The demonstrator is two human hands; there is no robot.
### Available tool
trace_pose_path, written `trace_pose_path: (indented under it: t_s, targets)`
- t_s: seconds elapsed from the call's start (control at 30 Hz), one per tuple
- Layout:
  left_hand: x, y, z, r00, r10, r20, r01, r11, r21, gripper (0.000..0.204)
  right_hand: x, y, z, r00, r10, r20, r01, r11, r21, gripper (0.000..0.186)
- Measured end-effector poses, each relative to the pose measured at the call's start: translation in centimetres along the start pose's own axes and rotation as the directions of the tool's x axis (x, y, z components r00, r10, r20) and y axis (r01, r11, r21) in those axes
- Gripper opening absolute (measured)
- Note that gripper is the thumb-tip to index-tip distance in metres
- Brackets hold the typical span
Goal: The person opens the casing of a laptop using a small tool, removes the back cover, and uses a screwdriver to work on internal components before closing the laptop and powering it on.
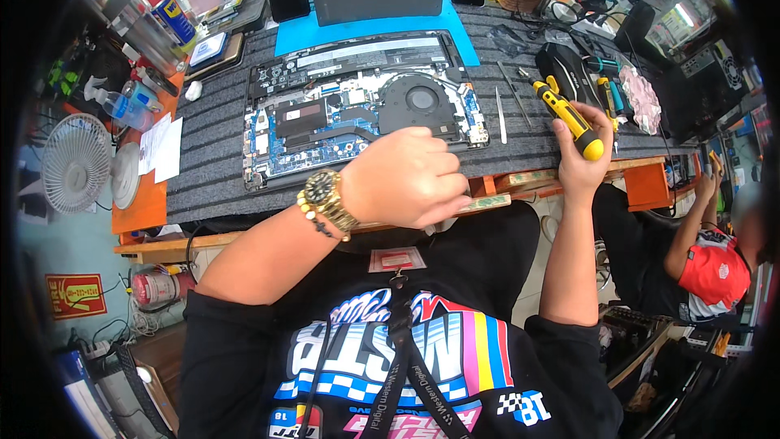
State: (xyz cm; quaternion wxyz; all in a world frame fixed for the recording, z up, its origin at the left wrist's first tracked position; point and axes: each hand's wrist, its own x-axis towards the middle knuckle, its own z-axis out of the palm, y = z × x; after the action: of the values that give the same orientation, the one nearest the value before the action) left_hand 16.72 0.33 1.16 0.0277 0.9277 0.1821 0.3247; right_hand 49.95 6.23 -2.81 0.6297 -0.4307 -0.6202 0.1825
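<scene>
An opened laptop [357,106] lies bottom-up on a grey ribbed mat [211,155], its board, black fan and heat pipe exposed. My left hand [406,179] is curled over the laptop's near edge, fingers closed; whether it pinches something small is hidden. A gold watch sits on that wrist. My right hand [581,155] is raised to the right of the laptop and grips a yellow and black screwdriver [565,110], tip pointing up and away.
A blue mat [370,25] and a dark laptop lid lie behind. A white spudger [501,124], thin tweezers [513,102] and more tools rest to the right. Spray cans, bottles and a small fan [75,163] stand at the left. Another person [707,252] sits at the right.
</scene>
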Motion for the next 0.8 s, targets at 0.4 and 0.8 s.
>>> trace_pose_path:
  t_s: [0.4,0.8]
  targets:
    - [-8.9,2.2,-12.2,0.776,-0.607,-0.173,0.621,0.783,0.041,0.012,-1.4,-3.3,-3.9,0.973,-0.145,0.178,0.211,0.87,-0.445,0.037]
    - [-18.7,-2.9,-11.4,0.243,-0.895,-0.374,0.964,0.265,-0.007,0.059,-1.0,-1.5,-1.3,0.94,-0.156,0.302,0.3,0.801,-0.518,0.042]
